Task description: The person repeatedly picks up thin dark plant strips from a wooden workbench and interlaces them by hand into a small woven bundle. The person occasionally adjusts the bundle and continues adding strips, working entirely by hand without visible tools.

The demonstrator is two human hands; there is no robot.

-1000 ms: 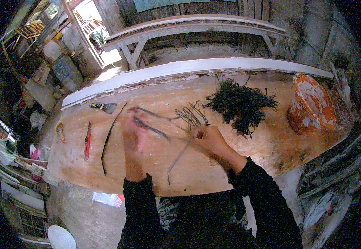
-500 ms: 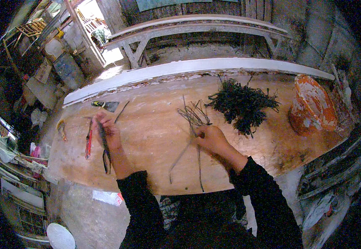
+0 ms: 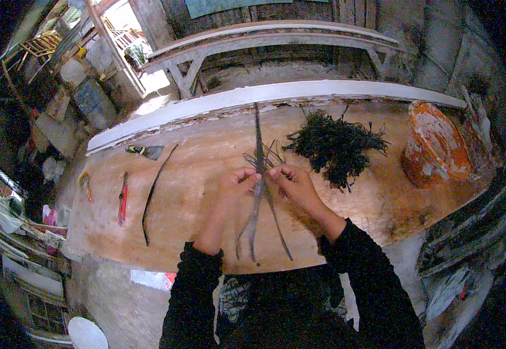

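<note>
Over the middle of the board my left hand (image 3: 241, 181) pinches a long, flat dark strip (image 3: 258, 136), which runs up toward the far edge and down toward me. Close beside it, my right hand (image 3: 292, 183) is closed on a bundle of thin dark strands (image 3: 274, 152). The strands loop above the fingers, and loose ends hang below. Both sets of fingertips nearly meet at the strip; whether they touch is too small to tell. Another dark strip (image 3: 151, 200) lies to the left of my hands. A tangled pile of black strands (image 3: 337, 148) lies to the right.
Left on the wooden board (image 3: 194, 151) are red-handled pliers (image 3: 123, 200), a putty knife (image 3: 144, 152) and a brush (image 3: 86, 185). An orange, plaster-smeared bucket (image 3: 436, 148) lies tipped at right. A long white moulding (image 3: 276, 93) borders the far edge; a bench (image 3: 276, 39) stands behind.
My left hand has moved right from beside the pliers, bringing a dark strip to my right hand. One strip stays behind on the board. My right hand keeps its bundle and has barely moved.
</note>
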